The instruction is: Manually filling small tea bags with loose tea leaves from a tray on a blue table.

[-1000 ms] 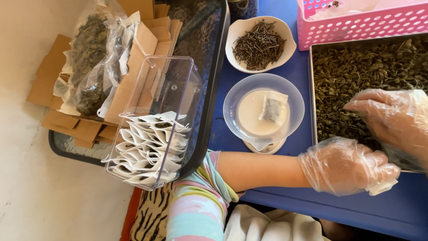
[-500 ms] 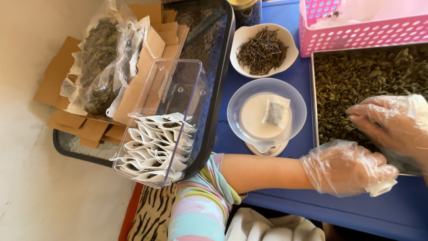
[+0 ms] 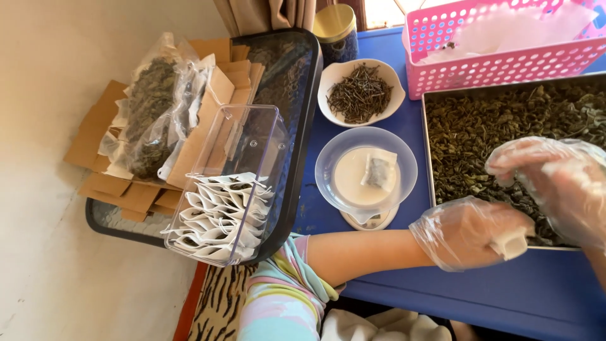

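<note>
Many filled tea bags [image 3: 218, 215] stand in the clear bin [image 3: 249, 136]; one sits on the scale [image 3: 379, 172]. Beside the tea tray [image 3: 429, 148], left hand [image 3: 470, 232] fingers pinch a white bag [image 3: 510, 242]; right hand [image 3: 558, 186] fingers curl over leaves, pinch unclear.

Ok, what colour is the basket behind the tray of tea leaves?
Pink. The basket, a plastic one with small holes, shows in the head view beyond the metal tray.

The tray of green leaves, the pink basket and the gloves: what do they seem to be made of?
Tray: probably metal, with a dull grey thin rim. Pink basket: moulded plastic, glossy, with a grid of holes. Gloves on both hands, left and right: thin clear plastic film, crinkled, skin showing through.
</note>
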